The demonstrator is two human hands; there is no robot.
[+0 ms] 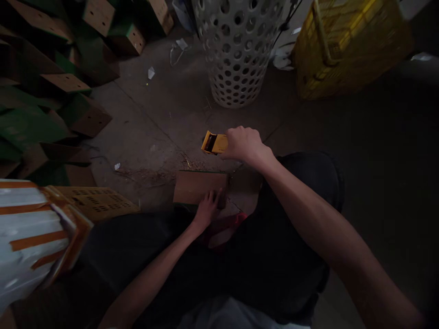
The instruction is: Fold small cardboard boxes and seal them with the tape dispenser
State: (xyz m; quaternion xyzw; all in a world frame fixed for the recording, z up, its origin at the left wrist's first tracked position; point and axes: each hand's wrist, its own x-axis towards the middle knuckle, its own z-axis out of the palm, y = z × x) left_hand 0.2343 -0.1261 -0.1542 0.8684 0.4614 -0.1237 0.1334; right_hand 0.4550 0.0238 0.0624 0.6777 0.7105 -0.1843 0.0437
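Note:
My right hand (245, 145) is closed around a yellow tool (219, 143), raised above the floor, with a dark gap near its flared front end. Its kind I cannot make out. Below and left of it lies a brown block with green edges (190, 186), on the floor between my legs. My left hand (206, 209) grips this block at its near right part, fingers over the top face. A red thing (240, 219), partly hidden, is beside my left hand.
Many green-and-brown blocks (87, 114), some with holes, are heaped at left. A white perforated basket (238, 82) and a yellow crate (343, 68) stand ahead. A taped white box (30, 233) and an orange-brown crate (99, 201) are at left. Brown shavings (154, 175) litter the floor.

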